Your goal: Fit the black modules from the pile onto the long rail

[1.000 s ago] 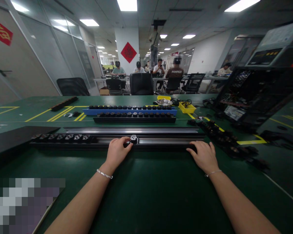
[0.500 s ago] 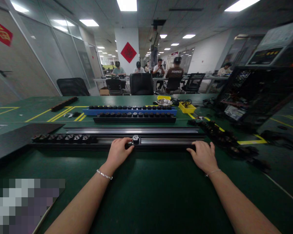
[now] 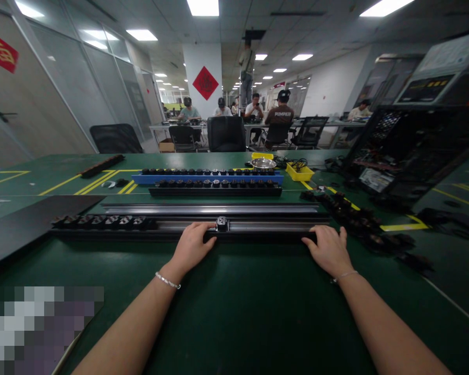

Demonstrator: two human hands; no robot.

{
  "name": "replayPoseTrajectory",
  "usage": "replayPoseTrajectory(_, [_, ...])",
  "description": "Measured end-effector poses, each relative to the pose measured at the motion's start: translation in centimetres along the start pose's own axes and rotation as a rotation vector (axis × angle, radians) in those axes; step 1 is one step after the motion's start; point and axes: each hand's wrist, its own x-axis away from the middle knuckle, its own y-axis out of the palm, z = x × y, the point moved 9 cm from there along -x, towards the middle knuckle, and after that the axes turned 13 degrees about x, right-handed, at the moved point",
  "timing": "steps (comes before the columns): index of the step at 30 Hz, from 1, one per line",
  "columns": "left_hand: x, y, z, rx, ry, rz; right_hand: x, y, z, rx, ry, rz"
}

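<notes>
A long black rail (image 3: 258, 227) lies across the green table in front of me. My left hand (image 3: 193, 246) rests on its near edge at the middle, fingertips against a small black and silver socket piece (image 3: 221, 224) sitting in the rail's channel. My right hand (image 3: 328, 249) presses down on the rail's right end with fingers curled over it. A row of several socket pieces (image 3: 101, 222) fills the rail's left part.
Behind stand a blue strip (image 3: 211, 178) and a black strip (image 3: 214, 189) filled with sockets. A metal bowl (image 3: 263, 164) and yellow bins (image 3: 299, 172) sit further back. Loose black parts (image 3: 359, 221) lie right, an open black machine case (image 3: 406, 151) beyond. People sit at far desks.
My left hand has slid the single socket piece a little to the right along the rail. My right hand stays on the rail's end.
</notes>
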Motion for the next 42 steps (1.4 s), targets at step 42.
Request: replayPoseTrajectory(42, [0.7,1.7,1.3,-0.239,0.080,-0.111,-2.8,-5.2,-21.1,-0.450,-0.002,0.012])
